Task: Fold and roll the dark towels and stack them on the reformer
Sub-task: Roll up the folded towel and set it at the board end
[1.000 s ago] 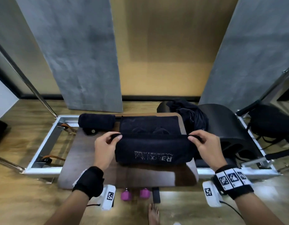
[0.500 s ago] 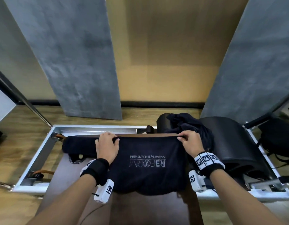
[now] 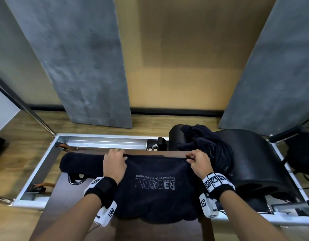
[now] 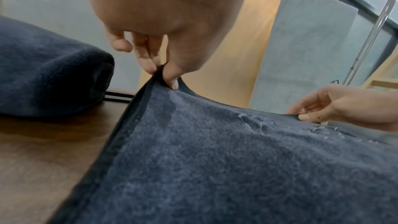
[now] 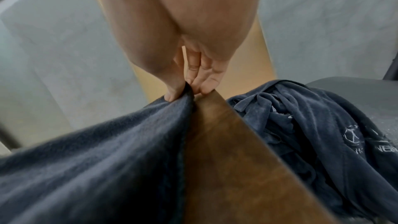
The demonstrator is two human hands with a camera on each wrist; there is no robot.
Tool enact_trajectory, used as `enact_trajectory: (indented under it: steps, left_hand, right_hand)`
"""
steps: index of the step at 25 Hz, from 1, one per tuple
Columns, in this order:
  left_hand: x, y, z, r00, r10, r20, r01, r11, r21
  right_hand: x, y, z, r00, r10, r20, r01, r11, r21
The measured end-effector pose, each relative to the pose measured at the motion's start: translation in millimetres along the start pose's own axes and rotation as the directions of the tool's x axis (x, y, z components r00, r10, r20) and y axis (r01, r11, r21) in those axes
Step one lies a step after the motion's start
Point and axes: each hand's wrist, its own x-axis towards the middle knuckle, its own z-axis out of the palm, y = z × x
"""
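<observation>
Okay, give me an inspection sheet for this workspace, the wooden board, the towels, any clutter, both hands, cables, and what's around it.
Surface: brown wooden board lying across the silver reformer frame.
Job's things: logo towel spread flat on the board, near edge hanging over; rolled towel to its left; crumpled towels heaped on the black padded barrel.
Clutter: nothing seen.
Hands: left hand and right hand each pinch a far corner of the logo towel.
Cables: thin cable trailing from the left wrist device; black cords at far right.
Surroundings: wood floor, grey wall panels, tan wall.
</observation>
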Motion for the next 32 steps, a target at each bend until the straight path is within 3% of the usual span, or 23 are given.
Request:
enact_trajectory:
  steps: [5,8,11,13,16,20,24,26,28,32]
  left_hand:
    - [-10.6,-9.5,-23.1,0.987,-0.126,-0.098,0.094,0.956,-0.276]
    - [-16.1,-20.0,-46.9,0.974,-0.187,-0.131,0.114,0.896,-0.429]
    - [-24.8,-27.3,-81.8,0.958,-0.173,-0.23,-0.024,0.748,-0.663]
    - [-32.8,-27.8,-106.1,0.943,-0.156,-0.293,-0.137,0.622,-0.771]
    - [-54.0,-27.3,-149.3,0.946,-0.139,-0.292,-0.202,0.454,-0.868]
    - [-80.7,-30.1,-200.2,0.933,-0.084,-0.349,-0.288,0.403,-0.868]
    - [-105.9,-35.5,-225.4,0.918,-0.105,-0.384,-0.333,0.326,-0.885]
    - [-118.0,-41.4,-231.0,0.919,-0.118,-0.377,-0.333,0.281,-0.9]
    - [-129.6,-48.4,-230.5,0.924,-0.124,-0.361,-0.321,0.261,-0.91]
    - [-142.9,-61.2,-214.2,0.951,-0.125,-0.281,-0.231,0.314,-0.921]
  right_hand:
    - [-18.5,-10.4,-34.8,0.998,-0.032,-0.062,0.028,0.997,-0.072]
    - [-42.8,-31.7,-72.3,0.983,-0.108,-0.147,0.106,0.994,-0.023]
    - [-76.1,-62.4,-104.6,0.953,-0.094,-0.286,0.2,0.909,0.366]
    - [-96.9,-84.7,-119.7,0.939,-0.079,-0.334,0.249,0.827,0.504]
    - [-130.1,-111.9,-140.3,0.868,-0.058,-0.493,0.353,0.771,0.53]
    - [-171.8,-137.0,-161.3,0.759,-0.099,-0.644,0.478,0.757,0.446]
    - [-209.4,-152.3,-173.1,0.724,-0.166,-0.669,0.506,0.787,0.353]
    - [-226.3,-151.6,-181.6,0.751,-0.138,-0.645,0.472,0.796,0.379]
    - [-240.3,-148.9,-185.1,0.813,-0.092,-0.574,0.426,0.767,0.479]
    - [-249.4,-144.0,-176.2,0.919,0.001,-0.395,0.286,0.688,0.667]
